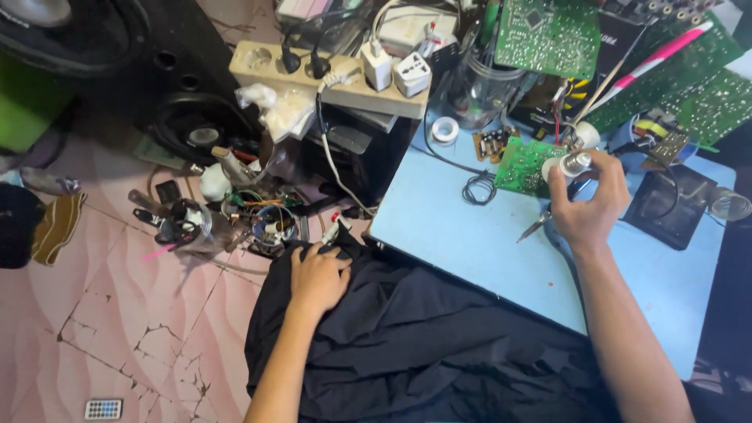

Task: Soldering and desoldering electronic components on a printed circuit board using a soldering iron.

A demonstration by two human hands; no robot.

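My right hand is over the light blue work board and grips a small silvery cylindrical part between thumb and fingers. A thin metal tool, like tweezers, pokes out beneath that hand. Just left of the part lies a small green circuit board. My left hand rests palm down on black cloth over my lap, holding nothing, next to a clutter of wires and small parts on the floor.
A beige power strip with plugs and adapters lies on a black speaker box. Larger green circuit boards stand at the back right. A roll of solder, a black coiled wire and a dark square pad sit on the blue board. The floor is pink tile.
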